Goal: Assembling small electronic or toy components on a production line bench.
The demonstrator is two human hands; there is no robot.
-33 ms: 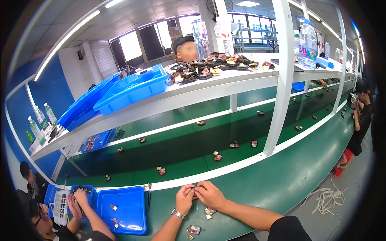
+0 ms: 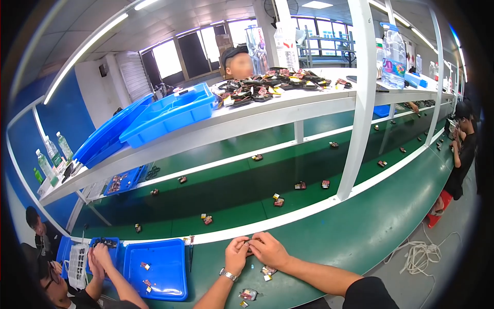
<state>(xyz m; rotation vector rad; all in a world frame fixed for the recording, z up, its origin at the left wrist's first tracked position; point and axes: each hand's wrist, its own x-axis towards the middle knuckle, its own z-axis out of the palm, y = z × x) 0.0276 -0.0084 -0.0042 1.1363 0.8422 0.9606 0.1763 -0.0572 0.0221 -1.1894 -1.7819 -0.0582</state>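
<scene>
My left hand (image 2: pixel 237 255) and my right hand (image 2: pixel 268 250) meet over the green bench (image 2: pixel 329 232), fingers closed together. Between their fingertips is a small dark and reddish electronic part (image 2: pixel 249 251), mostly hidden. Just below my right hand lies a small electronic assembly (image 2: pixel 267 271) with a pale yellow-and-white tab. Nearer the front edge sits another assembly (image 2: pixel 248 294), a clear and reddish piece with a small yellow-white block beside it. A dark slim tool, perhaps tweezers (image 2: pixel 191 255), lies left of my left hand.
A blue tray (image 2: pixel 157 268) holding a few small parts is on the left, next to a co-worker's hands (image 2: pixel 99 262). Beyond a white rail, several assemblies sit on a green conveyor (image 2: pixel 247 206). A white post (image 2: pixel 357 113) rises to a shelf (image 2: pixel 267 110) with heaped parts.
My own hands look unmoved. The co-worker's hands at left have shifted slightly and come closer together.
</scene>
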